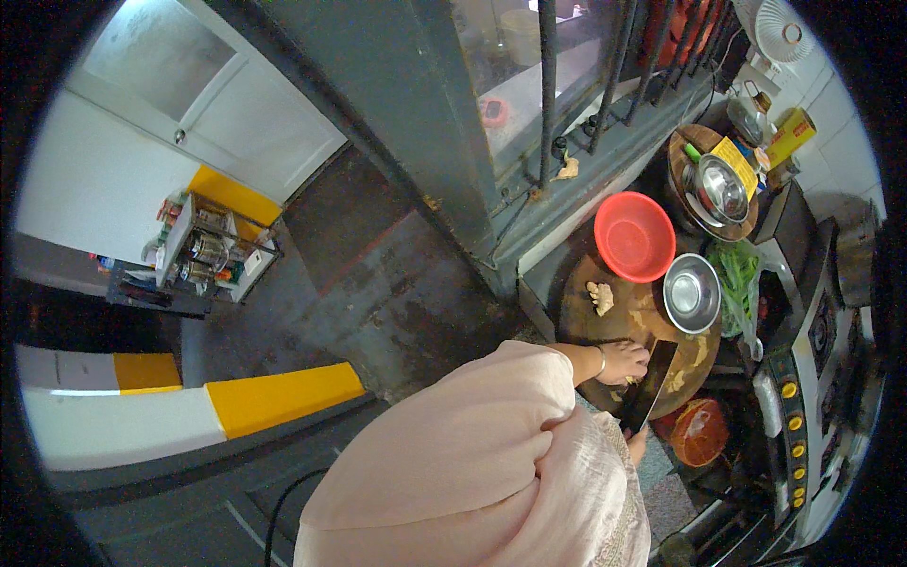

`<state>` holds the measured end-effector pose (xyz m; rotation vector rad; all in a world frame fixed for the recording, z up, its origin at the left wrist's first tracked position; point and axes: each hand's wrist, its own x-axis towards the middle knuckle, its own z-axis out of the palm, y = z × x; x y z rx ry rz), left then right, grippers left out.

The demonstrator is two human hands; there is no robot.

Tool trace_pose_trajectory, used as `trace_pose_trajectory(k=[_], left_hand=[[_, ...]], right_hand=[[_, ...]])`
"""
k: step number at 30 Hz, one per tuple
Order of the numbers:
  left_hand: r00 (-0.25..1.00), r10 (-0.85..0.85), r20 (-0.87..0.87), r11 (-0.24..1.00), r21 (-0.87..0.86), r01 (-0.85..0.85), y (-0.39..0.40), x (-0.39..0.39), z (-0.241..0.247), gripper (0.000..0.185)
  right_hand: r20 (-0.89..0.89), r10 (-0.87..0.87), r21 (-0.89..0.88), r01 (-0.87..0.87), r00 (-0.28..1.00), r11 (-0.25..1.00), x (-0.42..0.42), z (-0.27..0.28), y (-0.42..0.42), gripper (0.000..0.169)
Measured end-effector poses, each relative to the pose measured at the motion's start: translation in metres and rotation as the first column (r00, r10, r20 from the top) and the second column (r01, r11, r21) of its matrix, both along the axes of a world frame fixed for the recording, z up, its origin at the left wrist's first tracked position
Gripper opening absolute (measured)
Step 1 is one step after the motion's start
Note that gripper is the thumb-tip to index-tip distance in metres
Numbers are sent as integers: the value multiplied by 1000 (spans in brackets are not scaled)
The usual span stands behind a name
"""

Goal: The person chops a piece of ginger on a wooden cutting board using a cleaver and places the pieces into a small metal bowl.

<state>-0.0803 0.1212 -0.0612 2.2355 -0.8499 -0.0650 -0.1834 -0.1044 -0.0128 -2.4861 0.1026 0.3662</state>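
A round wooden chopping board lies before me. My left hand, with a bangle at the wrist, bends its fingers over a small yellow piece of food, probably ginger, mostly hidden under the fingertips. Beside those fingers, a dark-bladed cleaver stands across the board. My right hand grips its handle near the board's edge, partly covered by my clothing. A knobbly ginger root rests farther left on the board. Thin, pale yellow slices lie on the cleaver's far side.
A red plastic basin and a steel bowl sit at the board's far edge. Leafy greens lie in a plastic bag beyond. A gas stove stands to the right, an orange container below the board. Window bars rise at left.
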Motion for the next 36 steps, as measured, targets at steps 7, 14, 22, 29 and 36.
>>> trace_pose_trajectory(k=[7, 14, 22, 29, 36], left_hand=[[996, -86, -28, 994, 67, 88, 16, -2, 38, 55], [998, 17, 59, 995, 96, -22, 8, -7, -12, 54], [997, -32, -75, 996, -85, 26, 16, 9, 18, 60], [995, -46, 87, 999, 22, 44, 34, 2, 19, 80], [998, 43, 41, 999, 16, -43, 17, 4, 30, 59]], right_hand=[[-35, -31, -52, 29, 999, 998, -1, 12, 5, 31], [-129, -74, -35, 70, 989, 997, -3, 23, 17, 33], [-135, -140, -80, 130, 981, 988, -2, 36, 27, 18], [-84, -99, -140, 87, 991, 986, -1, 48, 30, 24], [-51, -146, -54, 144, 988, 988, -5, 56, 23, 18]])
